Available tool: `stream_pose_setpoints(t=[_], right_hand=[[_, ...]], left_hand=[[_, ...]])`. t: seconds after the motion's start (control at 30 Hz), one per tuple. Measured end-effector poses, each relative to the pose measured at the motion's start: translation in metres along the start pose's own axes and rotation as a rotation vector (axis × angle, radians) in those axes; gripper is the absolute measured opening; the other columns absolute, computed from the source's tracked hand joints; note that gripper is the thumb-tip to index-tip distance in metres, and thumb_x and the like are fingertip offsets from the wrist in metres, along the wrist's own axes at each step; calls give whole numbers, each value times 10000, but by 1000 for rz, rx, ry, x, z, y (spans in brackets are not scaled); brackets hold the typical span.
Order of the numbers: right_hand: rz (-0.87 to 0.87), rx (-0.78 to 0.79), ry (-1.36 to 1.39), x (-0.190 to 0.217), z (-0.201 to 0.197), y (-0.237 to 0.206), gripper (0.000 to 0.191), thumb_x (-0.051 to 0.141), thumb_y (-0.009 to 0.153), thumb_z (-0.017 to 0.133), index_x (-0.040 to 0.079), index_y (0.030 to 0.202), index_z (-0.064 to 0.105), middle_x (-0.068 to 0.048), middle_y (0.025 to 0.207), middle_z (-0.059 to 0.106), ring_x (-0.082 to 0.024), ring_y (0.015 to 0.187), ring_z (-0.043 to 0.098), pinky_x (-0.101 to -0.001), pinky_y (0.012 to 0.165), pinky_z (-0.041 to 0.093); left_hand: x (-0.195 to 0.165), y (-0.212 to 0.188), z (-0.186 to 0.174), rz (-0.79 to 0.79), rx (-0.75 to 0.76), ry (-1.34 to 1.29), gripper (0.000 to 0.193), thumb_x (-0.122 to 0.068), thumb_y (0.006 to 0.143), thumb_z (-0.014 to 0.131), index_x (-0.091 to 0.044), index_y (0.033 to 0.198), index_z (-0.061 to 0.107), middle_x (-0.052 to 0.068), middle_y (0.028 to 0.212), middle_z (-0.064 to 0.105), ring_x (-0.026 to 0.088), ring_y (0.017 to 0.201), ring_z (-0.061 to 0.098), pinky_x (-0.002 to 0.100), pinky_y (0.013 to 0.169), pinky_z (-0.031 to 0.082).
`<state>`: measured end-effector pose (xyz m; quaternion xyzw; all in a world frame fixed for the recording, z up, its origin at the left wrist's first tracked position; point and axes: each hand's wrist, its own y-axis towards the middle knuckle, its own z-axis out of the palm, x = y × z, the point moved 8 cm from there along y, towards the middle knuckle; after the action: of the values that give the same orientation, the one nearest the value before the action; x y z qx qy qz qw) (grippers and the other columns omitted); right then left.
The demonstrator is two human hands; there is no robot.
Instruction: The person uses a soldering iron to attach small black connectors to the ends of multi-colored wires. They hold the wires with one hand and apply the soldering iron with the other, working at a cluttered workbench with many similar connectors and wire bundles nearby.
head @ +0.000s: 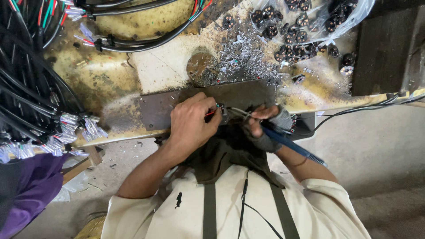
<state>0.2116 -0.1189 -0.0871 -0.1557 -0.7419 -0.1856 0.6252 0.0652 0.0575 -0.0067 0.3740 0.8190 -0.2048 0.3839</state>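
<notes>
Left hand [191, 125]: fingers curled shut, pinching a small connector [222, 111] with red and green wires at the front edge of the bench [110, 75]. The connector sits between the two hands, over the dark metal plate [155, 108] fixed along that edge.

Right hand [262, 127]: wears a grey fingerless glove and is closed around a blue-handled soldering iron [292, 147], held like a pen. Its tip points toward the connector; contact cannot be confirmed. A thin silvery strand runs from the connector toward the right fingers.

Packages: one clear plastic bag [310, 22], open and crumpled, lies at the far right of the bench and holds many small black round parts. More of the same parts [292, 51] lie spilled just below it. No label is legible on it.

Bench surface: yellowed, scorched, strewn with metal scraps [241, 57]. Bundles of black cable [26, 79] with clear-sleeved ends [66, 128] hang at the left. A black cable [358, 108] runs off to the right.
</notes>
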Motion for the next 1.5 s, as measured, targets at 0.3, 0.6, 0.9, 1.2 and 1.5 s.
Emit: stream_pose_setpoints(t=[0.3,0.6,0.9,1.2,1.5], right_hand=[[-182,45,-35,39,8,14,270,99,896,788,96,1058,572,-37,874,646,-131,773,664,-255,700,543],[112,128,693,-2,23,19,333,227,878,826,131,1121,620,-147,1080,673,-249,970,669,-393,841,565],[-56,95,-115,24,2,9,308,142,924,765,101,1074,499,-39,948,617,-172,820,627,-290,774,508],[28,93,22,-4,-1,-6,353,151,947,744,107,1049,408,-29,1000,574,-124,925,587,-275,856,480],[3,51,57,-4,-6,-9,324,115,970,731,93,1087,430,-51,998,565,-151,921,593,-286,863,512]], left_hand=[[-1,-1,-2,4,4,-17,155,-168,859,743,-54,805,653,114,772,599,351,713,648,486,618,483],[-1,1,-2,16,-7,10,176,-174,857,755,-52,791,648,117,772,600,363,710,642,493,624,482],[1,1,0,5,-3,-6,180,-175,854,748,-53,780,639,115,763,594,353,710,646,487,625,486],[-2,0,-3,24,-52,-7,172,-164,846,752,-59,773,638,112,765,594,345,715,643,479,623,483],[-3,-1,-2,38,-54,-2,178,-179,850,749,-52,785,642,115,758,590,343,703,640,473,610,482]])
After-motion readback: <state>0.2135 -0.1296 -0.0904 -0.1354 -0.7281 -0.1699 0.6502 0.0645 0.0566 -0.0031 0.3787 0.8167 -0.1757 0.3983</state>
